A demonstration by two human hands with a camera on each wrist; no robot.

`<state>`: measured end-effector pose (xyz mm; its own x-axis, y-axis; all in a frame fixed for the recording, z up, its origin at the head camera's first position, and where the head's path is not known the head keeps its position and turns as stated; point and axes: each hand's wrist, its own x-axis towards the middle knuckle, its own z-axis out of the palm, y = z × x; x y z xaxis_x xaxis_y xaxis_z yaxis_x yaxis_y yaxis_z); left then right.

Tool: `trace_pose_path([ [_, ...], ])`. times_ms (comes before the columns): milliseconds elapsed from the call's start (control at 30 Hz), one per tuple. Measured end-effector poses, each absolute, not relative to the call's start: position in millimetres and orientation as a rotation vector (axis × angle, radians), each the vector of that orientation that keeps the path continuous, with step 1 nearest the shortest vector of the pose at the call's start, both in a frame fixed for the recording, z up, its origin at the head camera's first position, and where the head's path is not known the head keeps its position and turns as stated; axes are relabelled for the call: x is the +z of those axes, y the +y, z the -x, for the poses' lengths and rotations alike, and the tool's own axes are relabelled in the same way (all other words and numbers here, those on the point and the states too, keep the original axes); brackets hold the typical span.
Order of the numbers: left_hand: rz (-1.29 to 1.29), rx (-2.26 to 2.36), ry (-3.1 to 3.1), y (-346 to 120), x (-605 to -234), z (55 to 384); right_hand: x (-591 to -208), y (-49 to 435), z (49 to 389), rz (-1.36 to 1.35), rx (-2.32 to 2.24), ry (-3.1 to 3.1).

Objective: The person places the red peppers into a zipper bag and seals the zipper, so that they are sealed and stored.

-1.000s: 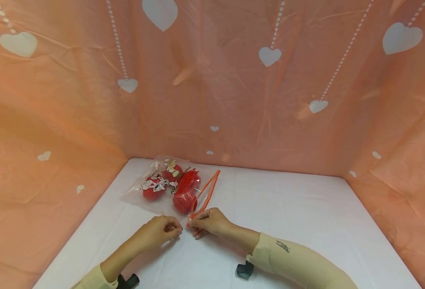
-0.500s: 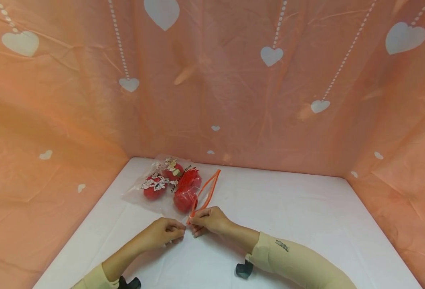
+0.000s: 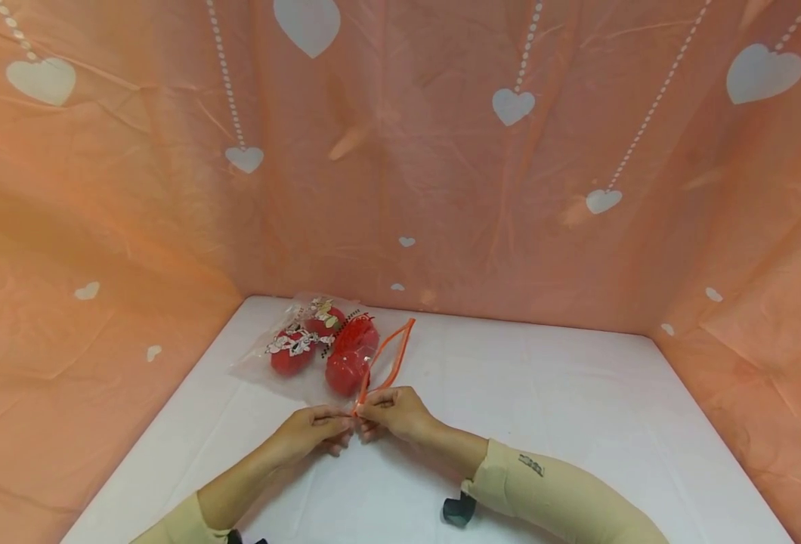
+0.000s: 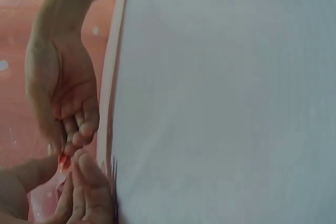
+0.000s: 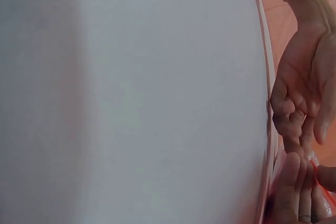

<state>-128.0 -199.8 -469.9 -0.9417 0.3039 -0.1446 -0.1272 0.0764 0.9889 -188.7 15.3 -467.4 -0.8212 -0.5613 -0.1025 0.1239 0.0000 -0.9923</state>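
Note:
A clear plastic zip bag (image 3: 254, 365) with an orange zip edge (image 3: 400, 355) and printed cartoon figures lies at the back left of the table. Inside it are several red, rounded things (image 3: 347, 369), seen through the plastic. My right hand (image 3: 400, 414) pinches the near corner of the orange edge between thumb and fingers; the orange bit (image 5: 314, 164) shows there in the right wrist view. My left hand (image 3: 310, 432) reaches to that same corner, fingertips right at the right hand's. In the left wrist view a gap shows between the left thumb and fingers (image 4: 90, 170).
The white table (image 3: 543, 400) runs back to an orange curtain (image 3: 441, 189) printed with white hearts, which also hangs at both sides. Dark wrist cameras, one of them the right camera (image 3: 458, 510), hang below the beige sleeves.
My left hand has moved right and slightly up until its fingertips meet the bag's corner. The right hand keeps its pinch, and the bag's near corner has lifted a little.

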Motion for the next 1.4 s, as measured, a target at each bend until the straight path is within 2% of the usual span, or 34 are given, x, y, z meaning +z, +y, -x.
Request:
trace_pose_path([
  [367,0.021,2.123,1.987,-186.3,-470.0,126.2,-467.7,14.3,189.9,0.507,-1.862,1.894],
  [800,0.187,2.204,2.032,-172.4,-469.4,128.8,-460.4,13.5,186.9,0.699,-1.735,2.169],
  [1400,0.378,2.246,2.141,-160.5,-473.1,134.3,-460.6,14.6,191.1,0.687,-1.734,2.191],
])
